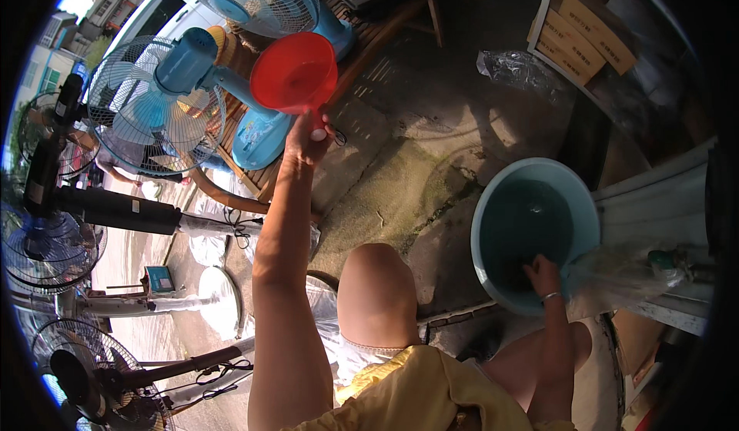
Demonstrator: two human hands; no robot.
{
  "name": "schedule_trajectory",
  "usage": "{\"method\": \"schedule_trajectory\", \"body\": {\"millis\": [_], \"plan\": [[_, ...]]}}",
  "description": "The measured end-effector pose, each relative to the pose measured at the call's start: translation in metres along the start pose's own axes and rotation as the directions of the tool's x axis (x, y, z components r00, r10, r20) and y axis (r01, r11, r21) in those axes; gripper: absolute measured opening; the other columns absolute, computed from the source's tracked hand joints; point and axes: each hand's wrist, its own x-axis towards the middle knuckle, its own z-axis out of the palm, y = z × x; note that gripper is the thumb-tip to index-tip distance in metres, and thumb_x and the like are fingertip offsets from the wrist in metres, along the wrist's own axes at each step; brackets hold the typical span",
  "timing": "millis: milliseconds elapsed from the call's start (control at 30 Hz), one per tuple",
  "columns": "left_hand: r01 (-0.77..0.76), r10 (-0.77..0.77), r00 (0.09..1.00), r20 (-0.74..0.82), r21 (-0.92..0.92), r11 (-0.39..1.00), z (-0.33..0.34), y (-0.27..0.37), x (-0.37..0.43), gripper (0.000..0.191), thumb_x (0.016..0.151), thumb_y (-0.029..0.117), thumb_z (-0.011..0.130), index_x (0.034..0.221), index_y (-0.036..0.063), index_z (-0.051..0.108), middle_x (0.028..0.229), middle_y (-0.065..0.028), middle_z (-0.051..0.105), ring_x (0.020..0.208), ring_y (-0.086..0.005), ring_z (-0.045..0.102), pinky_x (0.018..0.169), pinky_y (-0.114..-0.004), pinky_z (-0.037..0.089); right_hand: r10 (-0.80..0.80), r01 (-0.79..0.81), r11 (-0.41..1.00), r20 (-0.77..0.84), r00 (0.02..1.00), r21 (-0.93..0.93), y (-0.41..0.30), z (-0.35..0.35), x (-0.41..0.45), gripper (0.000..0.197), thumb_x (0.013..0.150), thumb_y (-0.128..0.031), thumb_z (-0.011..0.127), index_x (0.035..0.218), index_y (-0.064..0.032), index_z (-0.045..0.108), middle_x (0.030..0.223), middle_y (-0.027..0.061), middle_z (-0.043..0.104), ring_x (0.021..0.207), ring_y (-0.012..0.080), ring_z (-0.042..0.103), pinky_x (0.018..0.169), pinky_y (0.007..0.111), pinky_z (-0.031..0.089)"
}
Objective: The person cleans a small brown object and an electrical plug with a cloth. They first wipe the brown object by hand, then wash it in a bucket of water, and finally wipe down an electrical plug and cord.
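Observation:
My left hand [310, 136] is stretched out ahead, closed around the handle of a red plastic water dipper [293, 72]. The dipper's round bowl faces up towards me, close to the blue base [262, 139] of a table fan. At the right, my right hand [544, 276] is over the near side of a light-blue plastic tub [480, 240]. Its fingers are curled down towards the water [528, 211] in the tub. A dark patch lies under the fingertips; whether they pinch something there is unclear.
Blue fans [185, 61] stand on a slatted wooden bench [369, 44] ahead left. Pedestal fans [115, 209] line the left side. Cardboard boxes [583, 38] and crumpled clear plastic [508, 68] lie far right. A tap [664, 259] in clear plastic is beside the tub. Another person [124, 151] is beyond the fans.

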Motion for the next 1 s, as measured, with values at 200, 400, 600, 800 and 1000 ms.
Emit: {"method": "schedule_trajectory", "body": {"millis": [200,400,600,800,1000], "plan": [[-0.025,0.021,0.996,-0.091,-0.042,0.999,-0.031,0.044,0.072,0.018,0.097,0.023,0.044,0.104,0.0082,0.051,0.093,-0.0103,0.059,0.077,-0.0231,0.056,0.065,-0.033,0.049,0.000,0.000,1.000,-0.013,1.000,0.028,0.002,0.002,0.001,0.027,0.076,-0.021,0.073,0.074,-0.0031,0.053,0.066,0.0195,0.058,0.066,0.0394,0.059,0.058,0.045,0.046],[-0.123,0.103,0.979,-0.173,-0.112,0.986,-0.007,0.072,0.123,0.020,0.091,0.016,0.049,0.103,-0.0002,0.049,0.086,-0.0150,0.059,0.080,-0.0258,0.058,0.061,-0.030,0.049,0.052,-0.052,0.998,-0.023,0.998,0.019,0.001,-0.004,-0.010,0.026,0.075,-0.021,0.072,0.075,-0.0031,0.053,0.066,0.0190,0.058,0.066,0.0390,0.059,0.058,0.045,0.046],[-0.067,0.068,0.990,0.123,-0.013,0.998,-0.065,0.178,0.135,0.052,0.092,0.029,0.051,0.123,-0.0108,0.041,0.110,-0.0196,0.058,0.097,-0.0293,0.055,0.091,-0.039,0.048,0.038,-0.033,0.996,-0.063,0.997,0.080,-0.019,-0.001,0.007,0.025,0.076,-0.024,0.071,0.076,-0.0056,0.055,0.068,0.0149,0.060,0.069,0.0356,0.060,0.060,0.044,0.047],[-0.209,0.166,0.970,-0.175,-0.259,0.943,-0.061,0.152,0.118,0.057,0.081,0.022,0.063,0.129,-0.0007,0.042,0.134,-0.0188,0.043,0.123,-0.0408,0.041,0.098,-0.053,0.044,0.115,-0.118,0.979,0.025,0.993,0.169,-0.010,-0.013,0.009,0.025,0.074,-0.013,0.069,0.092,-0.0055,0.053,0.090,0.0151,0.062,0.084,0.0346,0.061,0.071,0.043,0.048],[-0.232,0.223,0.971,-0.081,-0.122,0.965,-0.019,0.074,0.082,0.062,0.086,0.029,0.060,0.136,0.0033,0.034,0.140,-0.0173,0.035,0.128,-0.0410,0.034,0.105,-0.061,0.032,0.296,-0.185,0.853,-0.159,0.942,0.489,0.044,0.024,0.068,0.038,0.073,-0.004,0.065,0.108,-0.0047,0.051,0.100,0.0178,0.062,0.098,0.0355,0.059,0.083,0.041,0.048]]}}
